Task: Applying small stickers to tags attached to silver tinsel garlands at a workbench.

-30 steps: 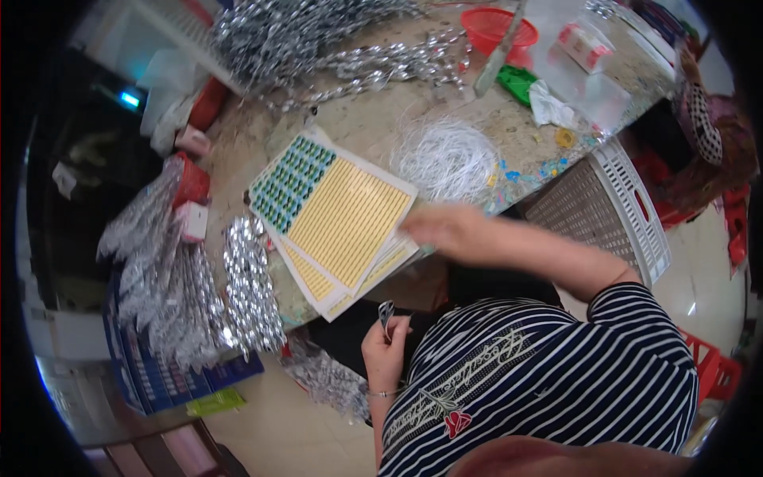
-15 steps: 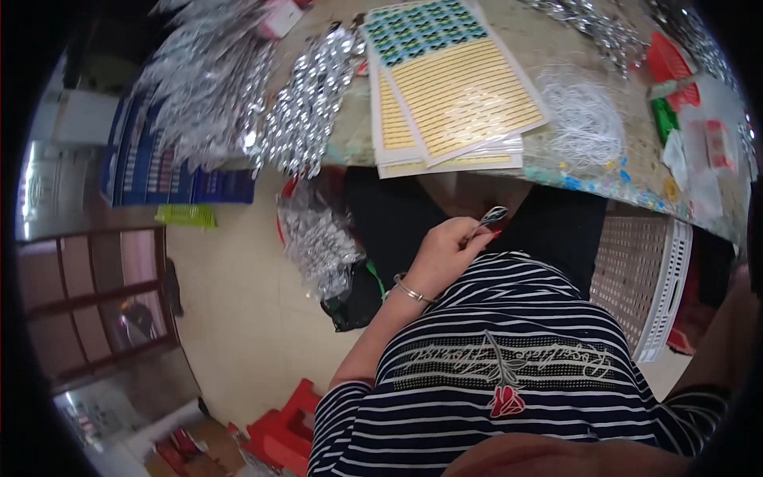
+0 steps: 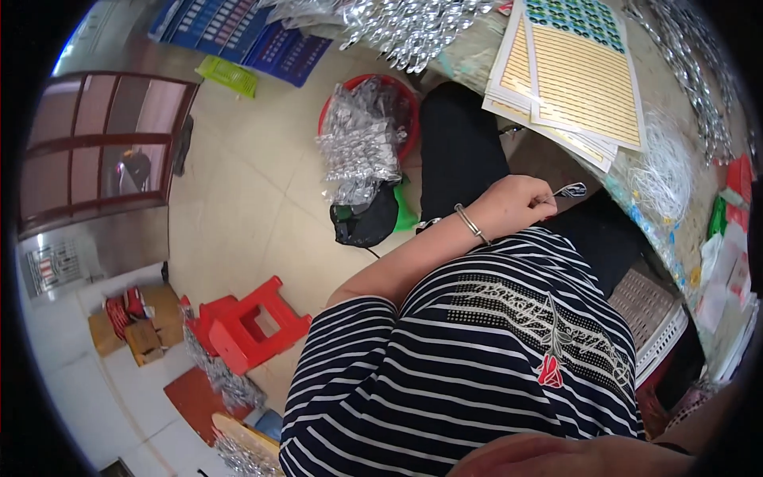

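Observation:
My left hand (image 3: 517, 203), with a silver bangle at its wrist, is over my lap just short of the table edge. Its fingers are closed on a small oval silver piece (image 3: 571, 191) with dark streaks, whose rounded end sticks out to the right. What else lies within the fingers is hidden. Beyond the hand, sheets of stickers (image 3: 584, 87), yellow-striped with a blue-green patterned block, overlap at the edge of the table (image 3: 469, 57). My right hand is out of view; part of an arm shows at the lower right.
Shiny silver pieces (image 3: 413, 28) lie at the table's far left; white thread (image 3: 664, 171) is bundled at right. On the floor stand a red basin (image 3: 409, 99) with bagged silver pieces, red stools (image 3: 258, 326) and blue crates (image 3: 286, 52). A pale plastic basket (image 3: 648, 314) stands under the table.
The view has swung left, showing more floor and the stools. My left hand still grips the oval piece, which now points more level to the right.

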`<state>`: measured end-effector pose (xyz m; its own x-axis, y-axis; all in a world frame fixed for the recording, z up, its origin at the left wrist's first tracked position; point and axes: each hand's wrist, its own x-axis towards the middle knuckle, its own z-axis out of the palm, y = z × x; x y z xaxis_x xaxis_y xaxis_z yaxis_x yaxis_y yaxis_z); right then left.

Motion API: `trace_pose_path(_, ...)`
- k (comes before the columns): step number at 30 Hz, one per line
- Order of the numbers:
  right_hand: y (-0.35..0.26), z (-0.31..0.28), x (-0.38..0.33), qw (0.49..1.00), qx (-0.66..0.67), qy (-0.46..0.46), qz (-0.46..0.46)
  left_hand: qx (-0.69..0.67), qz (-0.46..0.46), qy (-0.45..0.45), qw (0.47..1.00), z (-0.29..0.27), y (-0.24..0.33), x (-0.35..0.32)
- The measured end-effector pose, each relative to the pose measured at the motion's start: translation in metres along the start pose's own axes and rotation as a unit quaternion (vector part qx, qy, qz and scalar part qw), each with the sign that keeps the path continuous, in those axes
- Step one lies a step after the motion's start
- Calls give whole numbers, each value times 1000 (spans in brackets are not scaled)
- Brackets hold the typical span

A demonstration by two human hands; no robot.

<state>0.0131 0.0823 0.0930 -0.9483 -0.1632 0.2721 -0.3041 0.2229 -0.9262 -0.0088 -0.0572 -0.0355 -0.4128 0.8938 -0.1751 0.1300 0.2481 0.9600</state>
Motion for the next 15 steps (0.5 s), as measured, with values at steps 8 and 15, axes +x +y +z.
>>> trace_pose_path(8,-6,8,0,999,25,-12,-21,-14,-3,1,1000,-7,5,-4)
trace_pose_path(15,-15,7,9,998,32,-21,-50,-36,7,25,999,-14,2,-7)
